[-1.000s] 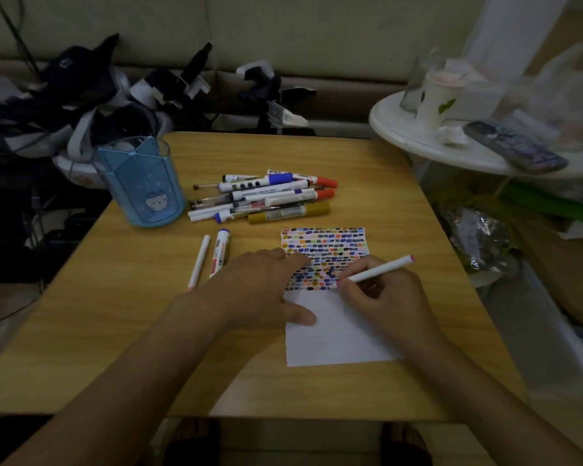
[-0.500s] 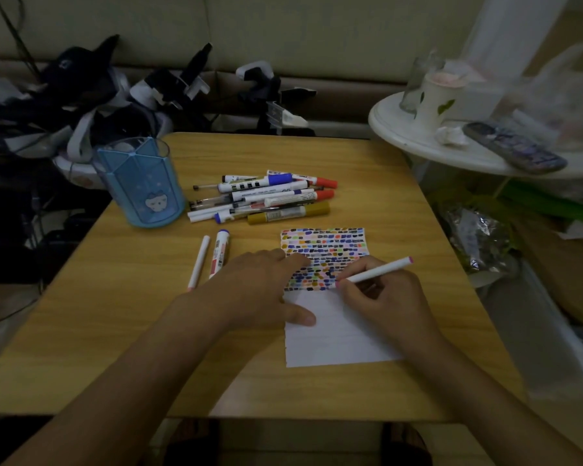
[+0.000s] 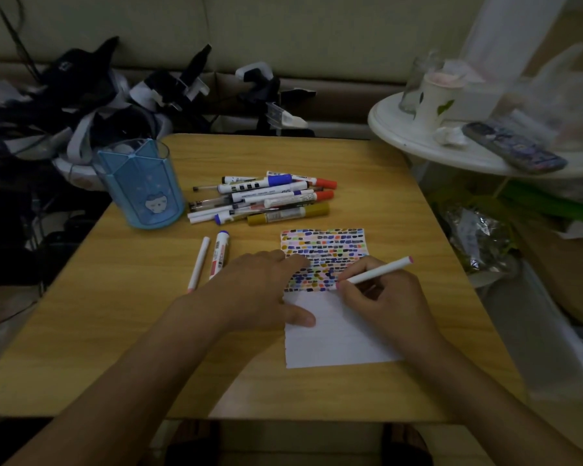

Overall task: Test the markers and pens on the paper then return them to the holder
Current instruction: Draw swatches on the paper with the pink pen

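A white paper (image 3: pixel 334 338) lies on the wooden table (image 3: pixel 122 331); its upper half is filled with rows of coloured marks. My right hand (image 3: pixel 384 301) grips a white pen with a pink end (image 3: pixel 377 272), its tip on the paper at the lowest row of marks. My left hand (image 3: pixel 263 290) lies flat with fingers spread, pressing the paper's left edge. A pile of markers and pens (image 3: pixel 266 196) sits beyond the paper. Two more, a thin white pen (image 3: pixel 198 264) and a white marker (image 3: pixel 220 252), lie left of my left hand. The blue holder (image 3: pixel 142 186) stands upright at the back left.
A round white side table (image 3: pixel 451 149) at the right carries a cup (image 3: pixel 435 99), a glass and a remote (image 3: pixel 515 151). Dark gear and straps (image 3: pixel 81 102) pile up behind the holder. Bags and foil wrapping (image 3: pixel 478 237) lie right of the table edge.
Hardly anything has moved; the pen tip has shifted very slightly along the lowest row of marks while my left hand stays on the paper.
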`<state>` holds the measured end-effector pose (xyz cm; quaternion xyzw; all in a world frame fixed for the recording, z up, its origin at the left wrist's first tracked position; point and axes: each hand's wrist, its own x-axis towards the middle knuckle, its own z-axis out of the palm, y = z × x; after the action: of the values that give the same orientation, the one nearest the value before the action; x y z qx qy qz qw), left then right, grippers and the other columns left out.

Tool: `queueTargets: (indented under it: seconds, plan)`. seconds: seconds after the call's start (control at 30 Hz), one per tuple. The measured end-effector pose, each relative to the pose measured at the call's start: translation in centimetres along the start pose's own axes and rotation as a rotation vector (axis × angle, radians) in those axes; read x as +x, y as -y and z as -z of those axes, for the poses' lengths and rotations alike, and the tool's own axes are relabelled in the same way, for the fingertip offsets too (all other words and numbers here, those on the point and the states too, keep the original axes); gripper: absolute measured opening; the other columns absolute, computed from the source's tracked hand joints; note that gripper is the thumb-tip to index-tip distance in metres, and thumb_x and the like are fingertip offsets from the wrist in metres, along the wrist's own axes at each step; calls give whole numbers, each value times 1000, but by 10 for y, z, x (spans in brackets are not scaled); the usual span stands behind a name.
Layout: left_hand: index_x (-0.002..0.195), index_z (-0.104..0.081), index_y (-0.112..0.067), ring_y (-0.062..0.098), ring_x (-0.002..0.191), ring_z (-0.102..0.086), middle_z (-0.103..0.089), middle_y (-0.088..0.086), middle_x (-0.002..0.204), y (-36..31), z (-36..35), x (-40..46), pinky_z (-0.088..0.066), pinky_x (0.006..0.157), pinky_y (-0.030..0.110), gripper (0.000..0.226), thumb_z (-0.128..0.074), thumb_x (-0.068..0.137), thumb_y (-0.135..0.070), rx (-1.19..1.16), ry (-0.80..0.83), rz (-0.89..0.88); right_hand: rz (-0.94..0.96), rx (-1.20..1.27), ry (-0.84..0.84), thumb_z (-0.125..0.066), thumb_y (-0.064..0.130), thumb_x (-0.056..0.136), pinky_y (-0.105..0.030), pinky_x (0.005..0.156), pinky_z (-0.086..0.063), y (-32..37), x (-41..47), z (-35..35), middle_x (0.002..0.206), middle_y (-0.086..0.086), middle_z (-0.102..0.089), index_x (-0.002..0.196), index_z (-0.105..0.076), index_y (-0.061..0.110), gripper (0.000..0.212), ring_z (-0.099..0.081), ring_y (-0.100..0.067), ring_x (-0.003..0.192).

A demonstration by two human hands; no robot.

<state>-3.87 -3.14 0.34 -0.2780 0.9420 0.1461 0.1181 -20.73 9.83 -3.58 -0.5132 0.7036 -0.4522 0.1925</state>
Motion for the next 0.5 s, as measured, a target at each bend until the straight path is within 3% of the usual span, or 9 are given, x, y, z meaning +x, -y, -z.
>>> queueTargets:
  seconds: [0.33,0.5]
  plan:
    - [154,-18,-36,20,132,-42,-39,-1,151,-2,1,-1,-38,101,33,95,-59,78,-75,2,6,1,24,-52,-19,-74,11,86,-13,58,-48,-3,1,0,72,10,-69,81,-70,26,17,-65,-5,70]
    - [155,-18,-36,20,136,-38,-35,0,155,-2,3,-2,-36,106,34,93,-59,80,-74,1,17,5,-73,206,-18,-73,15,90,-28,57,-50,-3,5,4,72,-2,-69,86,-73,24,10,-64,-15,65]
